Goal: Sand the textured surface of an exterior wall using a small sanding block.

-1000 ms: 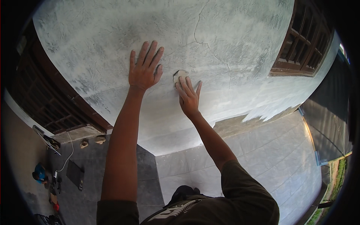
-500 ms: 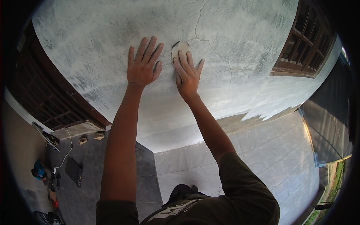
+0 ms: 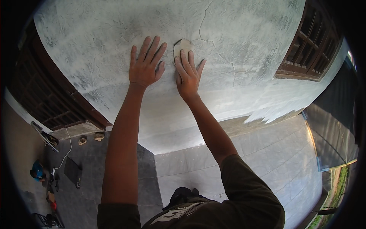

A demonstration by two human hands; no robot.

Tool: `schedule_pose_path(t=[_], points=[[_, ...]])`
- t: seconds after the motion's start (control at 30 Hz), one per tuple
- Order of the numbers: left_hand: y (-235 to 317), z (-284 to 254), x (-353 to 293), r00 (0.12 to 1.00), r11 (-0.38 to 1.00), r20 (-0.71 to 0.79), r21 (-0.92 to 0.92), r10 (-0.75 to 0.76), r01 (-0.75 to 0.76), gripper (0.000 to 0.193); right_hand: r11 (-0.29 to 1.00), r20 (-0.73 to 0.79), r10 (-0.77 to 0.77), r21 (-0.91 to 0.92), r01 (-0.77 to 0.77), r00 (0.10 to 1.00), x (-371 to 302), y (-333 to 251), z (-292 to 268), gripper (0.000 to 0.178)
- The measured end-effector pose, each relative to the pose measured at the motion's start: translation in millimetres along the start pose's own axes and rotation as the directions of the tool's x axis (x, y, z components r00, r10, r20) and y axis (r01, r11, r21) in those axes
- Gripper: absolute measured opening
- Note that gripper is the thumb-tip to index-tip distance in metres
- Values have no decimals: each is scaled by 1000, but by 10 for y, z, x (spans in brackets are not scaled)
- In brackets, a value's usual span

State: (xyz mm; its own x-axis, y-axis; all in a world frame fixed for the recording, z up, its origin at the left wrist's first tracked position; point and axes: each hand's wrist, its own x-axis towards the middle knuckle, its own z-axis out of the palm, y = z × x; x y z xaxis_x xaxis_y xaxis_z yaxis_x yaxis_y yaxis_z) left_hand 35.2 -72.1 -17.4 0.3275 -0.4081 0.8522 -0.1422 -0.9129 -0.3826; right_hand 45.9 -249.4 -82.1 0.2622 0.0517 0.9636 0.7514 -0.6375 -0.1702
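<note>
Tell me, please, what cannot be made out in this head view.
All in the head view:
Lower part of the pale pad: hidden under the right hand.
Palm of the left hand: hidden behind its back.
Top of the window at right: cut off by the upper edge.
Blue shape, far left: too small to identify.

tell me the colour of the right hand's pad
The pad is pale beige, clearest in the head view.
</note>
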Motion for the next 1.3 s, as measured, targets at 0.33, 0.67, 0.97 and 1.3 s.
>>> schedule_pose_path(t=[0.33, 0.67, 0.97, 1.3], points=[[-21, -42, 7, 999, 999, -16, 24, 34, -34, 60, 999, -20, -35, -14, 35, 999, 34, -39, 35, 47], [-11, 1, 3, 1000, 999, -9, -11, 30, -30, 60, 997, 30, 14, -80, -12, 999, -220, 61, 47, 39], [9, 2, 13, 999, 999, -4, 10, 34, -34, 60, 998, 136, 26, -61, -18, 990, -686, 95, 4, 37], [16, 19, 31, 999, 999, -27, -3, 35, -35, 60, 999, 105, 30, -37, -26, 994, -743, 96, 46, 41]])
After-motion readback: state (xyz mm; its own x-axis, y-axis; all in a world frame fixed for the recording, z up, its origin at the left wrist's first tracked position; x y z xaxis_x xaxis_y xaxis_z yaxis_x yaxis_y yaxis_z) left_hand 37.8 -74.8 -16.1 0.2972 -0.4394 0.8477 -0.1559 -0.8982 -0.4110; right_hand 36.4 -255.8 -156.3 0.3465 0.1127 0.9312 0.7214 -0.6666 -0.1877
